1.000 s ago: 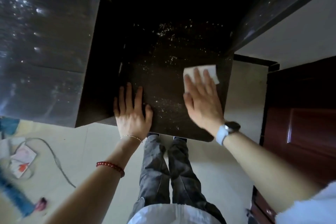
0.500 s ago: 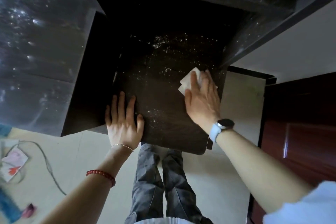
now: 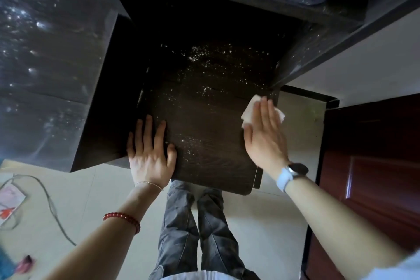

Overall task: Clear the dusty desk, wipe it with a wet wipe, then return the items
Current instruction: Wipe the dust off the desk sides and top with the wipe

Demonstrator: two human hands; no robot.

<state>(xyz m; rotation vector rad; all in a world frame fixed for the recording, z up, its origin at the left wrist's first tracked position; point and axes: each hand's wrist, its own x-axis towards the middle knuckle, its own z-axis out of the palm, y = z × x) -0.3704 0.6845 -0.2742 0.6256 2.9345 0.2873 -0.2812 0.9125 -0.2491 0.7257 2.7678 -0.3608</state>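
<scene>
A dark wood desk top [image 3: 204,134] lies below me, speckled with pale dust in its middle and far part. My left hand [image 3: 150,154] rests flat, fingers spread, on the desk's near left edge and holds nothing. My right hand [image 3: 263,136] lies flat with fingers together, pressing a white wet wipe [image 3: 251,108] onto the desk's right edge. The wipe sticks out beyond the fingertips on both sides.
Dark cabinet sides wrapped in shiny plastic film [image 3: 45,63] rise on the left and far right [image 3: 318,57]. A red-brown door [image 3: 372,166] stands at the right. On the pale floor at the left lie a grey cable [image 3: 52,202] and paper scraps [image 3: 10,200]. My legs [image 3: 195,229] stand before the desk.
My right hand has slid the wipe rightward to the desk's right edge. My left hand stays flat on the near left edge.
</scene>
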